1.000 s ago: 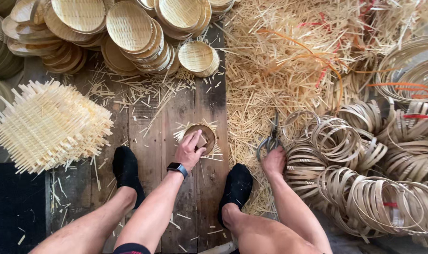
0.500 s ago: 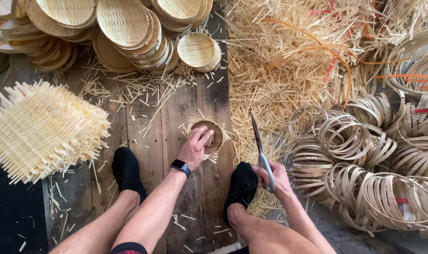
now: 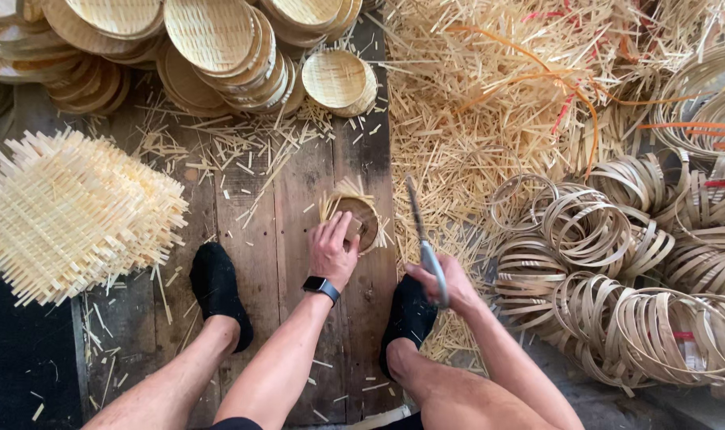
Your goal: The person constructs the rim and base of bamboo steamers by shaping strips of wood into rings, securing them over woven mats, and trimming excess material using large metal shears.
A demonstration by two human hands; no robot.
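— Looking at the edges first: where is room lying open?

— Bare boards are showing on the weathered wooden plank floor (image 3: 259, 239) between the two black-socked feet (image 3: 219, 291) and ahead of them, up to the stacks. The boards are ending on the right at a broad heap of pale bamboo slivers and offcuts (image 3: 490, 103), and on the left at a square stack of pale woven bamboo mats with bristling ends (image 3: 72, 215).

— And the hands?

— The left hand (image 3: 333, 251), wearing a black wristwatch (image 3: 321, 287), is pressing flat, fingers spread, on a small round woven bamboo basket with loose strip ends (image 3: 358, 219), which is lying on the boards just ahead of the right foot. The right hand (image 3: 448, 287) is closing around the grey handle of a long narrow-bladed knife (image 3: 422, 231), blade pointing away from the person, just right of the basket and not touching it.

— What is the room like?

— Everything is sitting on the floor; stray slivers are littering the planks.

— Counts?

— Two hands, two feet, one knife, one basket under the hand. Finished round woven bamboo trays (image 3: 219, 40) are piling along the top edge in several stacks, too overlapped to count. Coiled bamboo hoops (image 3: 617, 263) are heaping on the right, dozens, uncountable.
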